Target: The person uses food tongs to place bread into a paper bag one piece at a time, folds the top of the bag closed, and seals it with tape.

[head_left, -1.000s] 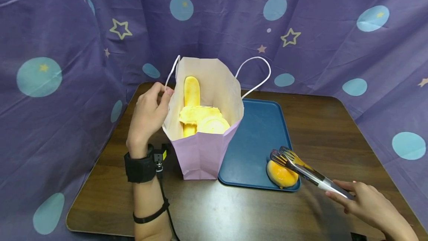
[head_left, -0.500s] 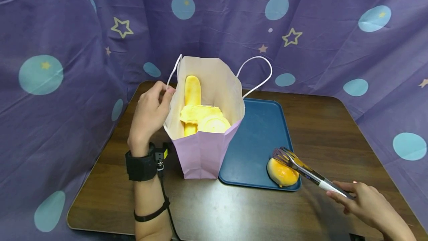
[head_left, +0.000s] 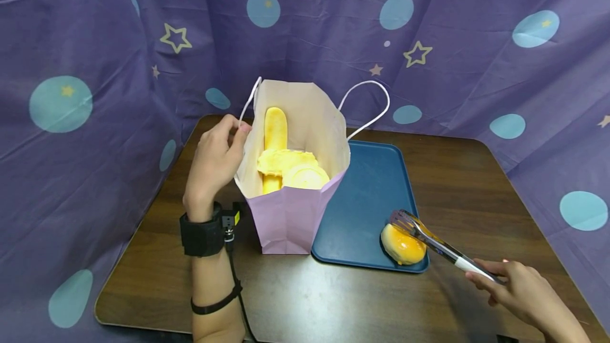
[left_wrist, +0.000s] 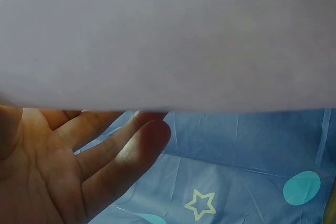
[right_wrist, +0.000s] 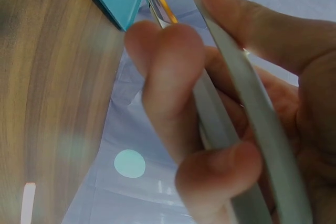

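Note:
A lilac paper bag [head_left: 286, 221] stands upright, its mouth wide and several yellow bread-like pieces [head_left: 286, 163] inside. My left hand [head_left: 214, 158] pinches the bag's left rim beside a white cord handle [head_left: 250, 100]. In the left wrist view the bag's side fills the upper part, with curled fingers [left_wrist: 126, 161] below it. My right hand [head_left: 519, 290] grips metal tongs [head_left: 438, 245], fingers wrapped round both arms in the right wrist view. The tong heads lie over the far edge of a glossy orange-topped bun [head_left: 405, 247]; whether they clasp it, I cannot tell.
The bun sits in the near right corner of a blue tray [head_left: 362, 200], just right of the bag. Both are on a brown wooden table [head_left: 457, 173]. A purple curtain [head_left: 324, 25] hangs behind and at the sides. A cable [head_left: 238, 290] runs along the left forearm.
The tong heads have shifted slightly to the right and look closer together over the bun. My left hand keeps its place at the bag's rim. The whole view has drifted slightly.

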Demonstrator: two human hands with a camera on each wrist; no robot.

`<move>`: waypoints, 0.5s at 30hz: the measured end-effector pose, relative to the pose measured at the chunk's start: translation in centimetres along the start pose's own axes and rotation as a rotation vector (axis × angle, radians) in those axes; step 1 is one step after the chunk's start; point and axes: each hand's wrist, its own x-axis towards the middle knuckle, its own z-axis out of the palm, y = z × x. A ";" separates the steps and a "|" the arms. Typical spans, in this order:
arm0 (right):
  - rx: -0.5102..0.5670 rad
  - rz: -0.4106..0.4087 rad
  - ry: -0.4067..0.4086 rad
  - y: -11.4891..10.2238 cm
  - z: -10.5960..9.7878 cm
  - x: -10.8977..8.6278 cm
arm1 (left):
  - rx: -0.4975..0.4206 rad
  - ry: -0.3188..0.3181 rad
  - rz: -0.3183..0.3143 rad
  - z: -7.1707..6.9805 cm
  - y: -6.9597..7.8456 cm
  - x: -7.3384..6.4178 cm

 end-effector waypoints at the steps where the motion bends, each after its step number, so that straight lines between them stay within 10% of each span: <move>1: 0.001 0.002 -0.002 0.0 0.0 0.0 | 0.001 0.000 -0.001 0.0 0.0 0.0; 15: 0.016 0.062 0.012 -0.7 -0.8 0.5 | 0.004 0.005 0.003 0.0 -0.1 0.0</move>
